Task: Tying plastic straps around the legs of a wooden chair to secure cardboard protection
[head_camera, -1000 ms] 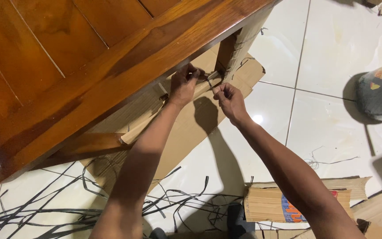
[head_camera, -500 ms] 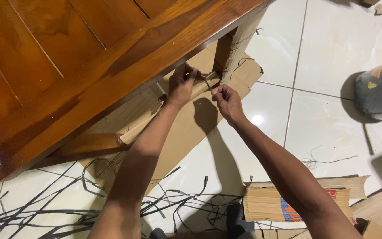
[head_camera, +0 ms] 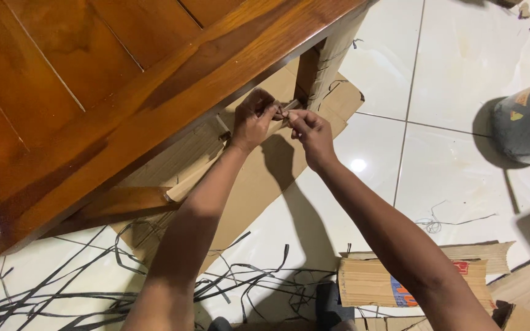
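A brown wooden table (head_camera: 124, 67) fills the upper left, and its leg (head_camera: 323, 58) is wrapped in cardboard. Just under the table's edge, my left hand (head_camera: 253, 119) pinches a thin dark strap (head_camera: 289, 105) that binds a cardboard-wrapped rail (head_camera: 213, 165). My right hand (head_camera: 310, 136) meets it from the right, with its fingertips closed on the same strap beside the leg. Both hands almost touch each other.
A flat cardboard sheet (head_camera: 259, 178) lies on the white tiled floor under the table. Several loose black straps (head_camera: 93, 282) litter the floor at bottom left. Folded cardboard pieces (head_camera: 369, 279) lie at bottom right. A dark wrapped roll (head_camera: 526, 122) stands at the right edge.
My right hand has moved up and left, closing the gap to my left hand at the strap. My left hand stays in place.
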